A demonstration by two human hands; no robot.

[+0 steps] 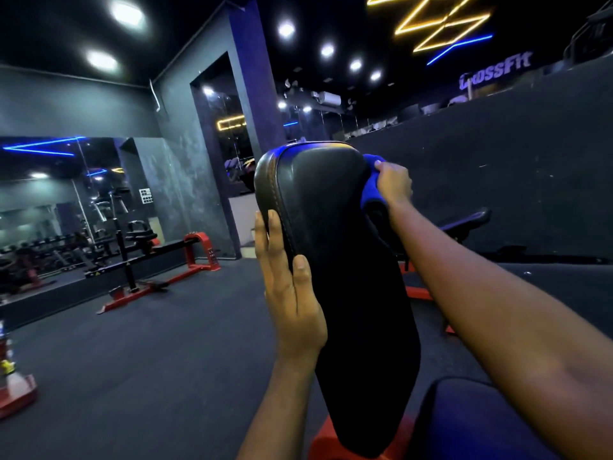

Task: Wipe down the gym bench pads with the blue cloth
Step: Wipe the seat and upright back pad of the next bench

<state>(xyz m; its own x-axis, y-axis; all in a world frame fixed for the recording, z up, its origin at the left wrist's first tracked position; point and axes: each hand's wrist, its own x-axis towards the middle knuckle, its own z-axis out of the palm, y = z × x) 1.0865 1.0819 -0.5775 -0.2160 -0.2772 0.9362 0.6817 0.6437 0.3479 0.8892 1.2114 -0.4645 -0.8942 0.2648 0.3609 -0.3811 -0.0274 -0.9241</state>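
Our right hand [394,185] clutched the blue cloth [370,194] against the raised bench pad [331,227]; left of it, our left hand [292,293] pressed flat, fingers straight.

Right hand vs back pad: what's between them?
The blue cloth, gripped by the right hand against the back pad at its upper right edge, in the head view.

The left hand [292,290] braces the upright bench back pad [331,247] on its left edge, while the right hand [393,184] presses the blue cloth [371,187] against its upper right side.
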